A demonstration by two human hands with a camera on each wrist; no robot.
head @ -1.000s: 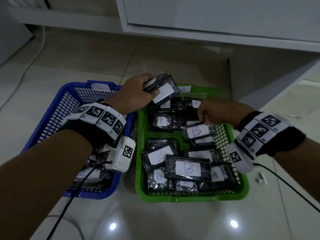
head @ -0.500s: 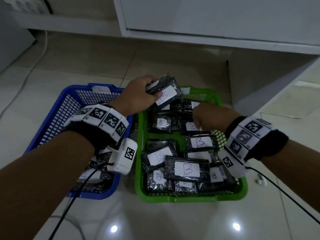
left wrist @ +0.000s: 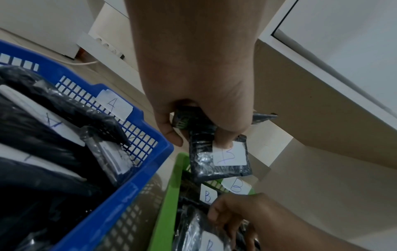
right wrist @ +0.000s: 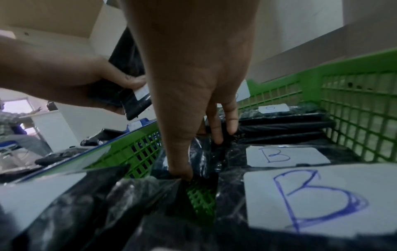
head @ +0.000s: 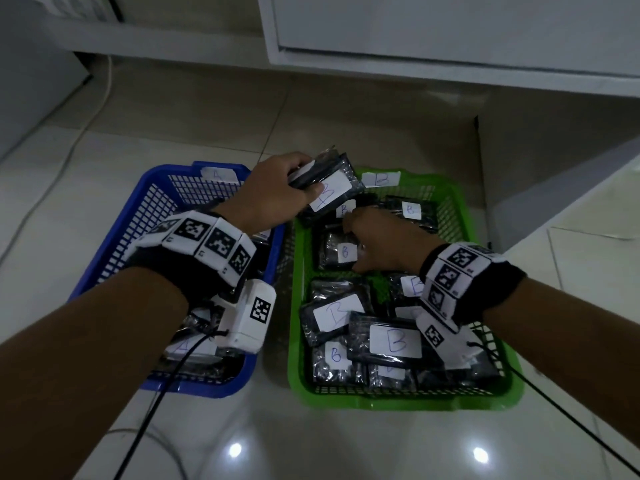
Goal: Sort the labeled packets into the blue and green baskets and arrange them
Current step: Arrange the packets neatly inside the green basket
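- the held packets (head: 329, 181), a small stack of black plastic-wrapped packs with a white "b" label on top, hang above the far left corner of the green basket (head: 464, 216).
- they look light and fairly stiff inside, but the glossy wrap probably slips; a pinch across the flat faces near an edge seems safest.
- the left hand (head: 273, 192) grips this stack, thumb on the label, fingers curled under.
- the right hand (head: 384, 244) reaches down among the "b" packets in the green basket (right wrist: 285, 156), fingers extended, tips pressing into the wrapping; i see no closed grip.
- the blue basket (head: 145, 216), tagged "a", sits just beside it with its own packets.
- crowded, overlapping packets leave little free floor; only a small green gap shows.
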